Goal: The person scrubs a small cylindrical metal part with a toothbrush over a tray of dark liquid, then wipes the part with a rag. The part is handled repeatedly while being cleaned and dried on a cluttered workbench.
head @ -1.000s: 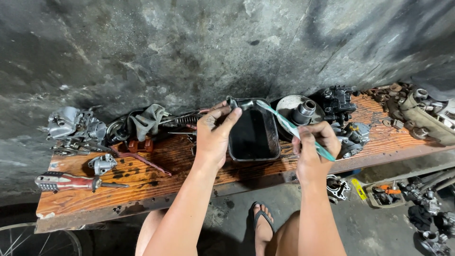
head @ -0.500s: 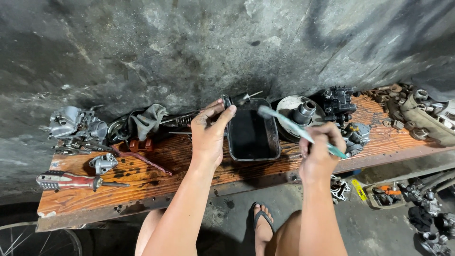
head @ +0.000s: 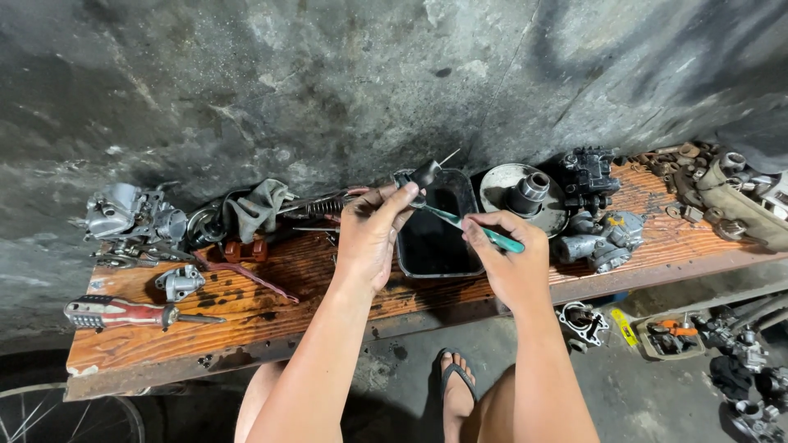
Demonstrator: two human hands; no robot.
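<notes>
I see my left hand (head: 373, 238) raised over the tabletop (head: 328, 283), fingers pinched together on a small dark part (head: 423, 175) that has a thin pin sticking up and to the right. The part sits above the far left corner of the black tray (head: 439, 230), which stands on the wood against the wall (head: 369, 82) and holds dark liquid. My right hand (head: 509, 262) is closed on a green-handled brush (head: 472, 230); its handle runs out past my knuckles to the right, and its working end points up and left, reaching the dark part. I cannot tell whether the bristles touch the metal, since my left fingers cover that spot.

Just right of the tray lies a round metal plate (head: 525, 197) with a short hub in its middle, and beyond that a black engine block (head: 589, 174) and a grey casting (head: 603, 238). Further right is a heap of rusty bits and a tan piece (head: 743, 201) at the plank's end. To the left of my left hand I see a coil spring (head: 322, 207), a grey rag (head: 258, 209), a reddish clamp (head: 245, 248), a silver carburettor (head: 123, 217), a smaller silver piece (head: 179, 283) and a red-handled screwdriver (head: 131, 312) lying flat near the front edge. The wood is stained with dark oil patches.

Below the plank my foot in a sandal (head: 455, 385) stands on the floor (head: 657, 394), with more parts scattered at the right and a wheel rim (head: 57, 414) at the lower left.
</notes>
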